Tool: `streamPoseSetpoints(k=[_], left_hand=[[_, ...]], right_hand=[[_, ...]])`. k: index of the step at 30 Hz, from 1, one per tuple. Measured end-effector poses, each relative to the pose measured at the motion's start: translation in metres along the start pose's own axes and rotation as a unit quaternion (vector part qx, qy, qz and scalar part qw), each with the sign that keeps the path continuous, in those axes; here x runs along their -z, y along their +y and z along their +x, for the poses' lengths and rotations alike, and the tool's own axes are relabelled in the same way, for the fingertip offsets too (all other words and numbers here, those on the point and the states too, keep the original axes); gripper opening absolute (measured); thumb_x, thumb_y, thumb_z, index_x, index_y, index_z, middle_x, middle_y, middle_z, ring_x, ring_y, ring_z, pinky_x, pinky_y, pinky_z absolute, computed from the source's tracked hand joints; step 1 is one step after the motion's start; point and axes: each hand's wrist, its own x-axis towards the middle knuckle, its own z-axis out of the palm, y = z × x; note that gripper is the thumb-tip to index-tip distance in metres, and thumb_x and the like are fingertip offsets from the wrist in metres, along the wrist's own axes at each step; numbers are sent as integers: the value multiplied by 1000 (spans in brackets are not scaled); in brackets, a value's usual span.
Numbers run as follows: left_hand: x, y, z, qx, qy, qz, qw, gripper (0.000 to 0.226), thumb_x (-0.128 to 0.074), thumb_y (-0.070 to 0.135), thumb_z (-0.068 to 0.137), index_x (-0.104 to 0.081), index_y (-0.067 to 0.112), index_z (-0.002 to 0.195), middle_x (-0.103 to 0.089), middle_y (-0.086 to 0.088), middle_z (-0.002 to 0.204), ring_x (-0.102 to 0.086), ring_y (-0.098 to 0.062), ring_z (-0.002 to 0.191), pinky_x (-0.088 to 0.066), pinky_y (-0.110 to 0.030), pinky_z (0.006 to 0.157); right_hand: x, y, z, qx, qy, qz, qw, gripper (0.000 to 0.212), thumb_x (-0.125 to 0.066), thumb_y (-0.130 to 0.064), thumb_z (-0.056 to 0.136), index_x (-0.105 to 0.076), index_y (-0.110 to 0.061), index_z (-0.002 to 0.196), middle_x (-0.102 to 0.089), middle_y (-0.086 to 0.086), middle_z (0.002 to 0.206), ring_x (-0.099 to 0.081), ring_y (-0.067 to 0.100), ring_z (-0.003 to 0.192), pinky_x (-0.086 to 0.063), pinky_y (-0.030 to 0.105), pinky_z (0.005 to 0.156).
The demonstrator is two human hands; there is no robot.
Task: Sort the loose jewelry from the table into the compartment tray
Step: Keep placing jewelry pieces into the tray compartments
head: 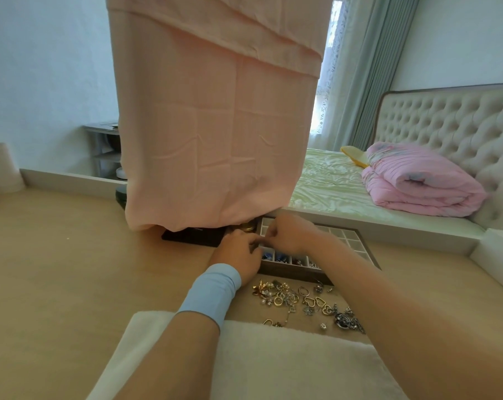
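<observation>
A brown compartment tray point(352, 236) with pale cells lies on the wooden table; its near-row cells hold blue and red pieces. A loose pile of jewelry point(299, 301), gold hoops, heart shapes, pearls and silver pieces, is spread in front of the tray. My left hand point(238, 255), with a light blue wristband, and my right hand point(290, 233) meet over the tray's left end. Their fingertips are pinched together there. Whatever small piece is between them is hidden by the fingers.
A pink cloth point(215, 125) hangs down to the table just behind the hands, over a black base point(192, 236) and a gold-lidded jar point(247, 226). A white towel point(273, 359) lies at the near edge. A bed point(345, 183) stands beyond the table.
</observation>
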Motion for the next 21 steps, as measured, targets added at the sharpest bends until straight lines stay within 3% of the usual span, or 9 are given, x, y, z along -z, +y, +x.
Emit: streamPoseSetpoints(k=[2, 5, 7, 10, 13, 17, 21], left_hand=[[0, 0, -1, -2, 2, -8, 1000, 33, -55, 26, 96, -61, 35, 127, -51, 1, 130, -52, -16, 114, -43, -29, 94], [2, 0, -1, 7, 2, -32, 999, 33, -55, 24, 96, -59, 32, 128, -52, 3, 130, -54, -14, 112, -45, -28, 96], [5, 1, -2, 5, 21, -58, 998, 30, -56, 23, 96, -61, 30, 124, -54, 5, 124, -55, -11, 104, -46, -26, 92], [12, 4, -1, 2, 61, -139, 988, 20, -57, 20, 93, -68, 30, 105, -63, 10, 108, -56, -4, 92, -46, -24, 83], [21, 7, -2, 12, 54, -230, 972, 19, -56, 11, 92, -70, 24, 92, -69, 2, 91, -62, -12, 78, -47, -18, 70], [26, 10, -7, 22, 36, -273, 961, 24, -52, 3, 93, -70, 16, 83, -69, -5, 79, -60, -16, 65, -42, -10, 52], [27, 12, -9, 21, 16, -288, 957, 25, -50, 1, 93, -70, 13, 82, -66, -3, 75, -59, -17, 61, -42, -15, 50]], right_hand=[[3, 3, -8, 4, -3, 33, 999, 28, -57, -34, 100, -76, -16, 91, -75, 6, 86, -69, 20, 77, -59, 36, 75], [14, 6, -22, 18, 31, 68, 997, 24, -55, -29, 100, -77, -20, 102, -75, 1, 102, -69, 17, 91, -58, 38, 87], [23, 3, -35, 42, 48, 89, 994, 22, -58, -31, 99, -77, -20, 99, -75, 1, 101, -69, 21, 94, -58, 39, 87], [34, -5, -60, 115, -9, 121, 986, 14, -65, -24, 95, -77, -30, 93, -72, -6, 99, -67, 15, 93, -52, 24, 80], [33, -12, -74, 183, -78, 97, 975, 23, -75, -18, 86, -78, -33, 103, -67, -11, 99, -59, 3, 87, -45, 17, 78], [21, -17, -74, 209, -120, 77, 967, 27, -82, -21, 83, -79, -30, 109, -69, -15, 91, -56, -3, 79, -40, 6, 72], [16, -16, -70, 214, -118, 109, 964, 12, -82, -24, 83, -83, -27, 95, -72, -20, 82, -62, -2, 81, -47, 15, 82]])
